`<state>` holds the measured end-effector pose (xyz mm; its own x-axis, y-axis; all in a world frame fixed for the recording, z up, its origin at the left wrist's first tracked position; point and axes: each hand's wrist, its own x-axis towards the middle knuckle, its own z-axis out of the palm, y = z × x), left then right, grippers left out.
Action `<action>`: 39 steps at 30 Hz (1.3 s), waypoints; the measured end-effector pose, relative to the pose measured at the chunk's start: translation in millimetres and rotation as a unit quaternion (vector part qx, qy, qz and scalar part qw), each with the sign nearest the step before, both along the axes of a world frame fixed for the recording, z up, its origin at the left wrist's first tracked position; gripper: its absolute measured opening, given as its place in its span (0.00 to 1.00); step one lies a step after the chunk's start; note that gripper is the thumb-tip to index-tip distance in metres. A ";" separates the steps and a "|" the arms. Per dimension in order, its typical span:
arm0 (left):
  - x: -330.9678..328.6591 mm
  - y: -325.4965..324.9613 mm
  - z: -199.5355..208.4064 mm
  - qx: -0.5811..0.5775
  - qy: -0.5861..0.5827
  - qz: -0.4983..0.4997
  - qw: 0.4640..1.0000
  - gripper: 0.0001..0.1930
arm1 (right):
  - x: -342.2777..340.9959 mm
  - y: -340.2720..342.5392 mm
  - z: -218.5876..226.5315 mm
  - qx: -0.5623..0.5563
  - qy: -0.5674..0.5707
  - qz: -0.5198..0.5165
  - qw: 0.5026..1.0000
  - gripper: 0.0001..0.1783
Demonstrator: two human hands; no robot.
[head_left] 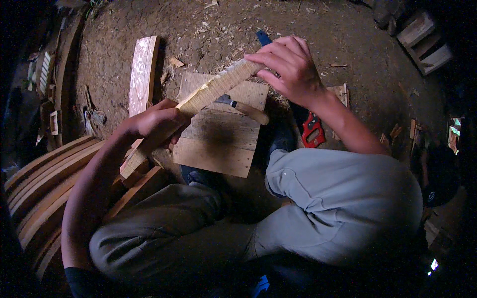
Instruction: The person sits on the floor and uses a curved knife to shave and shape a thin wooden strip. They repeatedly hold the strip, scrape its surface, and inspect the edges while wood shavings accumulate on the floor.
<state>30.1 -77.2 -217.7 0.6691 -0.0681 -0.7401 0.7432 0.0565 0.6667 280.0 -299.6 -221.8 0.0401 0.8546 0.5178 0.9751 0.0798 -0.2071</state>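
A long pale piece of wood (pixel 221 85) with a rough, chipped upper edge slants across in front of me. My left hand (pixel 161 121) is wrapped round its lower-left part, with the wood's end sticking out below the fist. At the upper-right end, my right hand (pixel 293 69) grips the wood between thumb and fingers. Beneath it stands a low square board surface (pixel 218 154) made of planks. On that surface lies a knife (pixel 251 112) with a wooden handle and a short dark blade, partly under the held wood.
Another plank (pixel 143 74) lies on the dirt floor (pixel 109 44) at the left, among wood shavings. A saw's red handle (pixel 312 131) is beside my right leg. Curved stacked boards (pixel 54 174) fill the lower left. A wooden frame (pixel 425 42) stands at the far right.
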 end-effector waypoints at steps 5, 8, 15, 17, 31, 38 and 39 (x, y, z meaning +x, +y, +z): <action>1.7 2.2 -3.5 0.012 -0.033 -0.047 0.998 0.20 | -2.4 -0.3 -0.6 -0.017 0.016 -0.014 1.000 0.22; -1.7 1.1 -15.4 0.023 -0.024 -0.027 0.999 0.21 | -4.2 2.7 -3.5 0.009 0.019 -0.028 0.999 0.22; -5.8 7.3 -29.1 0.024 0.055 -0.066 0.996 0.27 | -0.8 -3.5 -6.2 -0.028 -0.010 -0.014 0.999 0.25; -6.7 3.3 -30.1 0.025 0.015 -0.061 0.998 0.21 | -2.5 -4.1 -6.1 -0.017 -0.007 -0.013 1.000 0.26; -2.8 0.4 -19.6 0.003 0.065 -0.077 0.995 0.26 | -4.4 -1.0 -16.2 0.001 0.005 -0.006 1.000 0.26; -0.1 -10.6 -17.6 0.015 0.052 -0.119 0.991 0.20 | -4.1 -0.6 -12.7 0.004 -0.006 0.019 1.000 0.25; 0.3 -12.0 -20.3 0.008 0.048 -0.129 0.990 0.19 | -4.8 -1.8 -13.0 -0.001 -0.011 0.023 1.000 0.25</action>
<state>30.4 -89.1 -238.0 0.5582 -0.2147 -0.8014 0.7910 -0.1538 0.5922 275.2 -301.4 -234.8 -0.0101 0.8565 0.5160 0.9748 0.1235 -0.1859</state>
